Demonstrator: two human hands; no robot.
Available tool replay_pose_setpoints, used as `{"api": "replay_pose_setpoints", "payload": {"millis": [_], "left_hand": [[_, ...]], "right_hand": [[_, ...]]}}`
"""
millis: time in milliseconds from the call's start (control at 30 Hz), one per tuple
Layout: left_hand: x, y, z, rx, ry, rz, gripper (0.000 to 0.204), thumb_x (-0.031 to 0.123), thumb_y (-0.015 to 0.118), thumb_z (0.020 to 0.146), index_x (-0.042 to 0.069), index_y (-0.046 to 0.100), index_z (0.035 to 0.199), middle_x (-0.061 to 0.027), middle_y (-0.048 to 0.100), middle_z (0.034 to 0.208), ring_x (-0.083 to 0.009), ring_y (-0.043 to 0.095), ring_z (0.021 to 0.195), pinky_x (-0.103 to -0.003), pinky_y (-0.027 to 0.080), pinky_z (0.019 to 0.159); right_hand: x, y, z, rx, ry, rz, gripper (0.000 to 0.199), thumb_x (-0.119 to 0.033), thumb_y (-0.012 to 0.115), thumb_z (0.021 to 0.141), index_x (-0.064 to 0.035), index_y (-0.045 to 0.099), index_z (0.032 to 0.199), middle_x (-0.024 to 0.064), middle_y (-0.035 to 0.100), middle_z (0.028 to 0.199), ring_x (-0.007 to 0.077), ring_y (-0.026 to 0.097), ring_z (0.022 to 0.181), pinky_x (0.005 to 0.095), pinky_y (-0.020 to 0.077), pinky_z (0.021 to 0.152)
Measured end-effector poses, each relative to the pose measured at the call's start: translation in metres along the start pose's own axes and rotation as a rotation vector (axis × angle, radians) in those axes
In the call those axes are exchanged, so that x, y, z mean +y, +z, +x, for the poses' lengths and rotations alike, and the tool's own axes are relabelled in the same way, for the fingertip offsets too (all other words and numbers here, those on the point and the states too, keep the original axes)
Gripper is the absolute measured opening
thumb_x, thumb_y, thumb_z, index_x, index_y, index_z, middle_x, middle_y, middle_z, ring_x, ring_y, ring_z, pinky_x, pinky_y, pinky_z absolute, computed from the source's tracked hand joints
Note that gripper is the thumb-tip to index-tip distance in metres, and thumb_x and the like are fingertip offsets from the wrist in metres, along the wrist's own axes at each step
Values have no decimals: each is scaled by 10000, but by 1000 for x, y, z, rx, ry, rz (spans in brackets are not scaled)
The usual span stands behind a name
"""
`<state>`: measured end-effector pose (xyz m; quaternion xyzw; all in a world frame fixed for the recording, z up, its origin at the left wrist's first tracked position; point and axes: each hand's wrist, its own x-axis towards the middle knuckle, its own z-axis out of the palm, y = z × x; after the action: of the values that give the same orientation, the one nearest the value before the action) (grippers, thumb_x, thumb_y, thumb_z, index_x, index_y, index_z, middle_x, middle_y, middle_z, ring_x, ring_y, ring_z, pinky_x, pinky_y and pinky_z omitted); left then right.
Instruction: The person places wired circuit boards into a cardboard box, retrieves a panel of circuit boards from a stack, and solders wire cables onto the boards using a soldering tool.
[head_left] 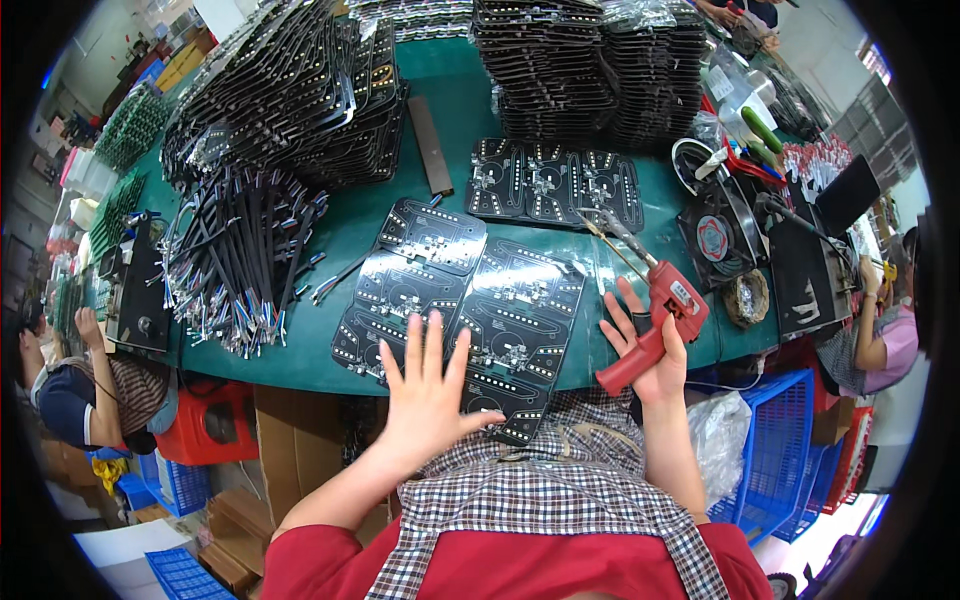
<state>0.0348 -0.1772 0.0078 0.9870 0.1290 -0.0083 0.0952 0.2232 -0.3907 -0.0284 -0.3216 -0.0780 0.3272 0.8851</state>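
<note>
Two black circuit board panels lie side by side on the green bench in front of me, one on the left [410, 285] and one on the right [525, 290]. My left hand [425, 390] is spread with its fingers apart over their near ends, holding nothing. A red soldering gun [678, 300] lies in my right hand [655, 375], its handle between thumb and palm while some fingers stretch out loosely. Its metal tip points up and left, close to a low stack of black board panels [555, 185]. One loose cable [345, 275] lies left of the panels.
Tall stacks of black boards stand at the back left [290, 95] and back centre [545, 70]. A pile of black cables [240, 255] sits left, a flat metal bar [430, 145] behind. Right are a wire reel [722, 235] and a blue crate [775, 450]. Other people sit at both sides.
</note>
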Motion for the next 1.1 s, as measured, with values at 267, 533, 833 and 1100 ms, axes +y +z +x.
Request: {"api": "replay_pose_setpoints", "payload": {"millis": [267,533,833,1100], "left_hand": [[-13,9,3,-74,-117,-8,984,582,607,714,-20,209,1384,-255,109,1451,-446,70,1338,-654,103,999],[11,20,10,18,-233,23,809,509,515,832,-20,236,1378,-254,153,1440,-444,93,1335,-655,106,993],[12,-12,67,175,-67,15,690,421,628,775,7,399,1276,-190,430,1180,-339,377,1159,-516,277,969],[37,5,229,208,462,-15,703,349,700,698,128,421,1304,-124,461,1295,-298,409,1207,-461,332,986]], "right_hand": [[17,19,3,-69,131,50,661,-352,549,868,-147,226,1407,165,276,1429,391,253,1312,511,304,1023],[13,22,14,-91,131,68,644,-350,521,884,-133,216,1407,159,283,1427,391,257,1312,498,311,1023],[-14,-3,-5,29,-89,11,572,-334,467,918,-136,231,1400,149,370,1361,302,456,1174,423,438,921],[-43,-15,-59,227,-376,-105,507,-325,487,920,-104,305,1338,115,481,1211,207,555,913,349,491,776]]}}
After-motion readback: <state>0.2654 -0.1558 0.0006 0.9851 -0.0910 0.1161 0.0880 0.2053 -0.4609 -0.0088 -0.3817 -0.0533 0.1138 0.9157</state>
